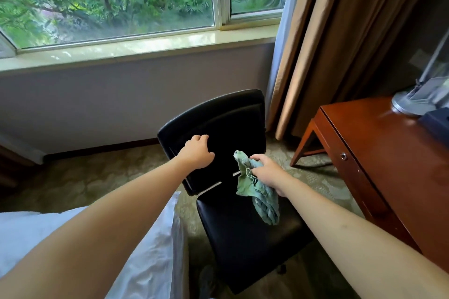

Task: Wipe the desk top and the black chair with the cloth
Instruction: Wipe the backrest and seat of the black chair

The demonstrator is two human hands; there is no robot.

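Seen from above, by a window: black chair (233, 165), backrest tilted toward the window wall, seat nearer the viewer. To its right, well apart, wooden bench (379, 153) carrying a lamp base (410, 104). Bed linen (155, 238) at lower left. Left hand (198, 152), arm outstretched, fingers curled over the backrest's upper part, apparently steadying it. Right hand (269, 172), nearer the seat, bunching the green cloth (257, 192) in a closed grip; cloth hanging downward, long axis running toward the seat, just beside the backrest's lower edge.
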